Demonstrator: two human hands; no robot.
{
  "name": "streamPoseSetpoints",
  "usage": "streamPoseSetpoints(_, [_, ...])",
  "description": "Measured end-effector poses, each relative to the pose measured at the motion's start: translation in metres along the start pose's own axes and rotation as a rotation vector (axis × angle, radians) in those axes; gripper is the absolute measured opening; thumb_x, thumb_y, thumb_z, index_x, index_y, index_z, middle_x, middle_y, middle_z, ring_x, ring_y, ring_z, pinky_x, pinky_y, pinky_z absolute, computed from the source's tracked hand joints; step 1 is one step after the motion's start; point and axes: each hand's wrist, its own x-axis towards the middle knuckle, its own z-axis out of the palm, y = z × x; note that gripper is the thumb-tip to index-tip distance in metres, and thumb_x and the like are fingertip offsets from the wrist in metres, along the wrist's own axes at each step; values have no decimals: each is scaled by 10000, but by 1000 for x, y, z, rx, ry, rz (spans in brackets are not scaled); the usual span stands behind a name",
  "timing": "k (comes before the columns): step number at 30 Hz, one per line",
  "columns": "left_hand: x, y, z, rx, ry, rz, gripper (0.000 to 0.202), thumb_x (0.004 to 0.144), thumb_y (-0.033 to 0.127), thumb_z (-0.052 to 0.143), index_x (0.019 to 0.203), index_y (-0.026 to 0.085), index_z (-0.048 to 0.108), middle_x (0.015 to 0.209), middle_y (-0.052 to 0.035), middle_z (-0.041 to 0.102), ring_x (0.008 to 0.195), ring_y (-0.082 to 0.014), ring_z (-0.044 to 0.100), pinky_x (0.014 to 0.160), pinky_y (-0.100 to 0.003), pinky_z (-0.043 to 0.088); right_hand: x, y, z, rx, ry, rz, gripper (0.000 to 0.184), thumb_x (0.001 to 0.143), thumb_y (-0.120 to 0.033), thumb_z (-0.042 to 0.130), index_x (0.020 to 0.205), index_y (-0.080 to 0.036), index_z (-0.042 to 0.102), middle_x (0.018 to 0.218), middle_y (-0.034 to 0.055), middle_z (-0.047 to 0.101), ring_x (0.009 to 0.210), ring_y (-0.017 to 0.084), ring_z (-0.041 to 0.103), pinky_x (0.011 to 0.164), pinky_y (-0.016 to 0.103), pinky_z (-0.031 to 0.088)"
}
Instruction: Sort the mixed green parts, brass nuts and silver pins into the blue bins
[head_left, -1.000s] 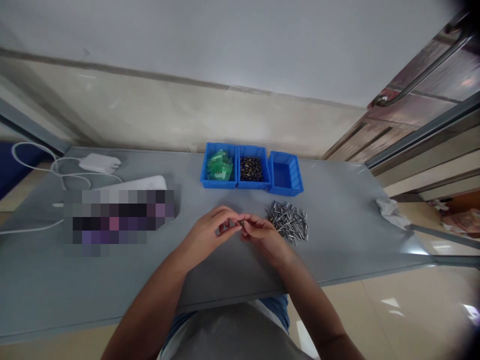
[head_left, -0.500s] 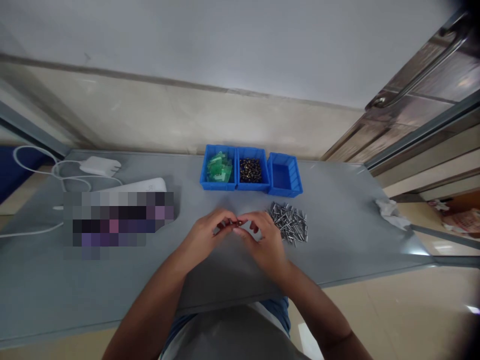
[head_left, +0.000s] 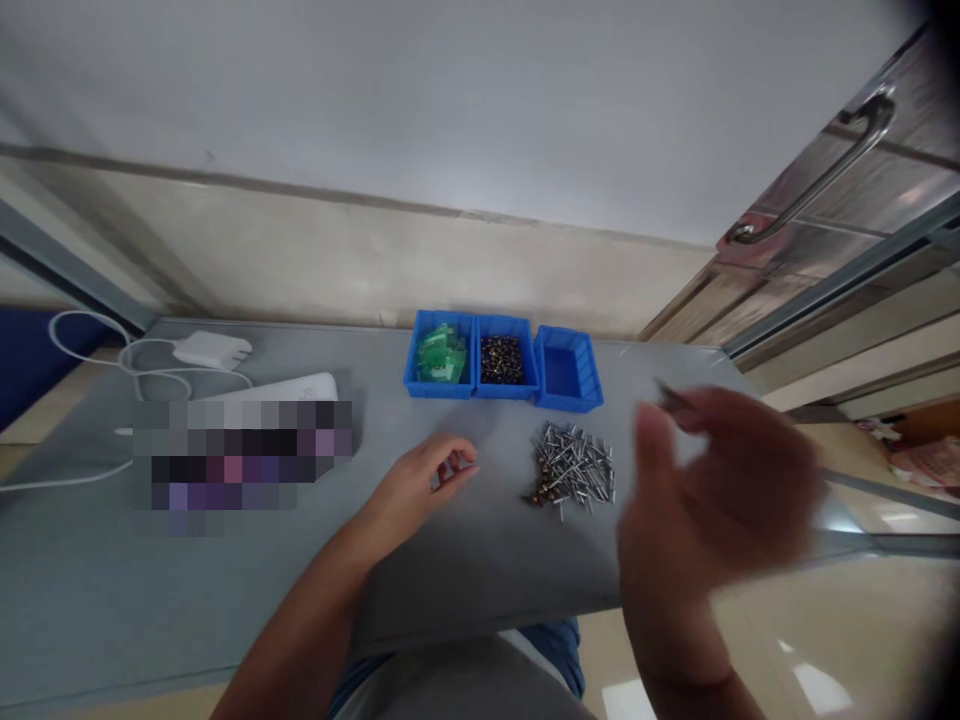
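Note:
My left hand (head_left: 427,482) hovers over the table with its fingers curled. A small gap shows between thumb and fingertips, and nothing is visible in it. My right hand (head_left: 720,490) is raised at the right and smeared by motion. Between its thumb and forefinger sticks out a small thin dark metal piece (head_left: 673,399), too blurred to name. Between the hands lies a heap of silver metal pins (head_left: 576,465). A few small brass-coloured pieces (head_left: 546,488) rest at the left side of this heap.
Three blue bins stand in a row behind: one with green plastic pieces (head_left: 442,357), one with small brass-coloured parts (head_left: 502,361), and an empty blue bin (head_left: 568,370). At left are a white power strip (head_left: 319,386) and a white plug adapter (head_left: 212,350) with cables.
My hands were together over a small brass-coloured part. My right hand has swung away right and up with a thin piece. Brass-coloured pieces beside the pins now show, uncovered by that hand.

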Motion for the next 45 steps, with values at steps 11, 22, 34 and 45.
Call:
streamPoseSetpoints(11, [-1,0,2,29,-34,-20,110,827,273,465,894,214,529,830,5,565,653,-97,522,635,-227,450,-57,85,15,-467,-923,109,118,636,-177,671,735,-223,627,848,59,587,831,240,464,713,377,365])
streamPoseSetpoints(22, [0,-3,4,35,-84,10,94,826,254,477,903,220,517,846,17,557,654,-89,521,632,-219,442,-40,68,37,58,-743,407,155,758,-179,497,882,-194,589,826,30,602,717,149,502,655,285,394])
streamPoseSetpoints(34, [1,-5,1,-3,61,7,147,818,230,505,962,209,490,896,4,543,723,-90,525,664,-218,456,-52,69,73,966,-671,994,133,705,-275,621,804,-194,584,765,12,665,658,112,576,639,255,427])
streamPoseSetpoints(45, [1,1,4,85,58,94,121,811,270,528,912,204,542,876,-2,512,610,-75,444,638,-227,427,-56,64,71,1098,-713,1081,151,660,-265,675,748,-177,589,674,-18,656,609,100,604,637,240,461])
